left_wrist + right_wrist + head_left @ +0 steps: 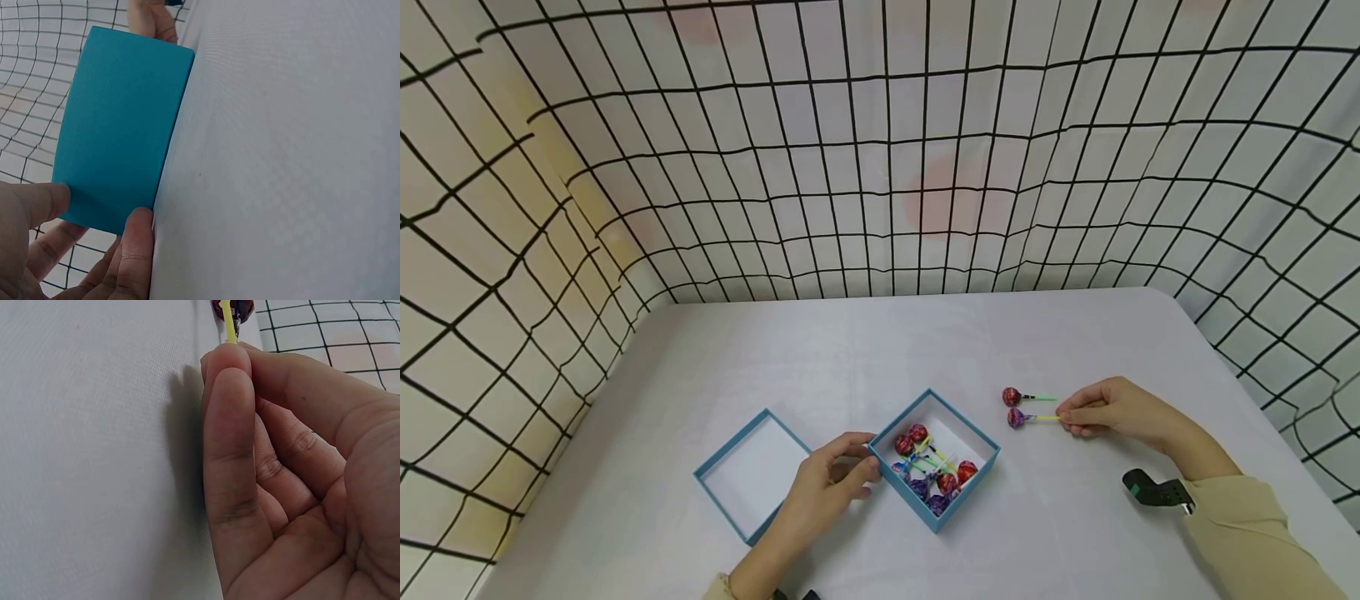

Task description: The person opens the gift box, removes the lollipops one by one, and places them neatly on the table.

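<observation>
A blue box [936,521] with a white inside holds several lollipops [947,482] in red and purple wrappers. My left hand [835,483] grips the box at its left corner. In the left wrist view, fingertips lie against the box's blue side [125,131]. To the right of the box, my right hand [1108,412] pinches the end of a yellow stick between thumb and fingers. It belongs to a purple-wrapped lollipop [1017,417], its head pointing left. Just behind it lies a red-wrapped lollipop [1012,397] with a green stick, close to the fingertips.
A blue-rimmed lid [722,508], white inside up, lies left of the box, partly behind my left forearm. Everything rests on a white-covered table [865,350]. Black netting [887,192] over white cloth encloses the back and sides. A black device [1153,490] sits at my right wrist.
</observation>
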Motion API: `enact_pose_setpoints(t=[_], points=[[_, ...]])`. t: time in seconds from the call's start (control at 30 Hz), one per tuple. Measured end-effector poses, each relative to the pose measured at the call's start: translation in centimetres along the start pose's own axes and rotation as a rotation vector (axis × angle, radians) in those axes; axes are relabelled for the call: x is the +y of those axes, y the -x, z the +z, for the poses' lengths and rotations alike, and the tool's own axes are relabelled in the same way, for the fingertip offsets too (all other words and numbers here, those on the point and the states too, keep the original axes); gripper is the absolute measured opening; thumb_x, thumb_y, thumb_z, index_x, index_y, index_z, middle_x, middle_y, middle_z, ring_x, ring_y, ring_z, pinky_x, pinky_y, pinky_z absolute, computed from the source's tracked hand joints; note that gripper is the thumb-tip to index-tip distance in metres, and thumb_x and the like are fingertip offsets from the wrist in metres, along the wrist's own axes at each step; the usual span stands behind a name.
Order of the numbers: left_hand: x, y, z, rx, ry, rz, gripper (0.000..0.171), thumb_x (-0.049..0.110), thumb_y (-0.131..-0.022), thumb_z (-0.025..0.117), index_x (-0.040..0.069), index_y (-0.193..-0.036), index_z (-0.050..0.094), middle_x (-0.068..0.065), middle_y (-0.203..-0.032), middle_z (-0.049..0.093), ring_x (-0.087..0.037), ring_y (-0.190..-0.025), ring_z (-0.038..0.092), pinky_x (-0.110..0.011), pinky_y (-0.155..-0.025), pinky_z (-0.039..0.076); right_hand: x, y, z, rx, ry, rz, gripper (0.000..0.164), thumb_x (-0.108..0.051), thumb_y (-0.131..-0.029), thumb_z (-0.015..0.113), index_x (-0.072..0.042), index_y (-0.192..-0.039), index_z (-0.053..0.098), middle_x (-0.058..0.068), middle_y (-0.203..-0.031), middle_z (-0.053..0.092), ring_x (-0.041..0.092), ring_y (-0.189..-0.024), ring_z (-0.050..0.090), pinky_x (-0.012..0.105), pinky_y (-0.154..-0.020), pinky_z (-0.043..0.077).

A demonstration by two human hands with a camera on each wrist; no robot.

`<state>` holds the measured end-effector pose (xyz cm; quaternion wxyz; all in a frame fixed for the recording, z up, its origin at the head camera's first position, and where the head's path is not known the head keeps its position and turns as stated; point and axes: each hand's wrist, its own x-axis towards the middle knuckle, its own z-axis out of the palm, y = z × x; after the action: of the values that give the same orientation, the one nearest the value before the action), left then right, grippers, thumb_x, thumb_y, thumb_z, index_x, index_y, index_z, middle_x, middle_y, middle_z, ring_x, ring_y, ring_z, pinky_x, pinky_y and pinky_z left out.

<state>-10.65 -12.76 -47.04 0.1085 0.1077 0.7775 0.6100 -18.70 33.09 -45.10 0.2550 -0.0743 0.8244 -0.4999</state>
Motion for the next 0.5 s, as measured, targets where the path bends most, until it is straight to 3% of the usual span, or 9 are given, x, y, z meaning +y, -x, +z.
enact_pose_setpoints(t=[0.5], points=[[0.03, -0.04, 0.09, -0.002, -0.003, -0.003, 0.034, 0.017, -0.108, 0.067, 0.004, -0.140, 0.065, -0.024, -0.124, 0.069, -0.031, -0.101, 0.080, -0.029, -0.078, 0.069, -0.15, 0.12, 0.07, 0.009, 0.024, 0.024, 0.036, -0.020, -0.104, 0.074, 0.011, -0.123, 0.072, 0.006, -0.098, 0.079, 0.006, -0.083, 0.071, 0.021, -0.077, 0.065]])
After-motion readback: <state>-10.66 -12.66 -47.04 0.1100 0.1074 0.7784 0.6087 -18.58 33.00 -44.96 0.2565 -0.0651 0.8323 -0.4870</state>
